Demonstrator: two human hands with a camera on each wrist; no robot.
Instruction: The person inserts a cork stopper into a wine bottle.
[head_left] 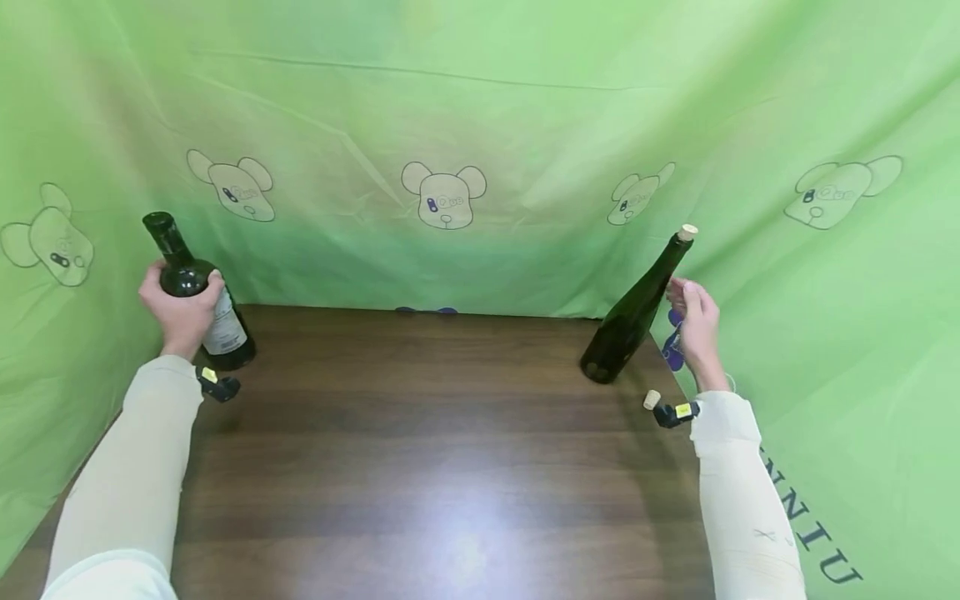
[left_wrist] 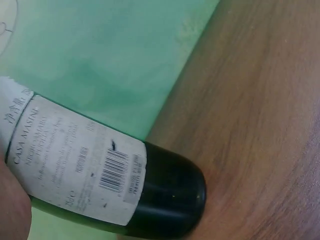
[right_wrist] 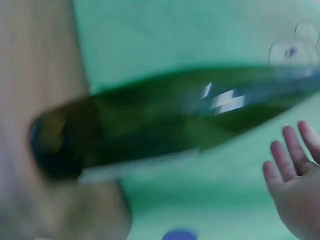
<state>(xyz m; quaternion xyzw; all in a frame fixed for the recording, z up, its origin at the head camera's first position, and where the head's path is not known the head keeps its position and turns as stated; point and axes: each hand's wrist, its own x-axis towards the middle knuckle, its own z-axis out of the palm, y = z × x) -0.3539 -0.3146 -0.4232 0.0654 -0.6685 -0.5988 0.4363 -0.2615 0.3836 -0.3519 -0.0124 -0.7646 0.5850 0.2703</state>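
Note:
On the left, my left hand grips a dark wine bottle around its shoulder, fingers on one side and thumb on the other. The bottle's white label with a barcode shows in the left wrist view. At the right back stands a slim dark green bottle with a cork in its mouth. My right hand is just to the right of that bottle's upper body. In the right wrist view its fingers are extended, with a gap between them and the glass.
A loose cork lies on the brown wooden table, beside the right wrist's black camera. Green cloth with printed bear heads hangs behind the table and along both sides, close to both bottles.

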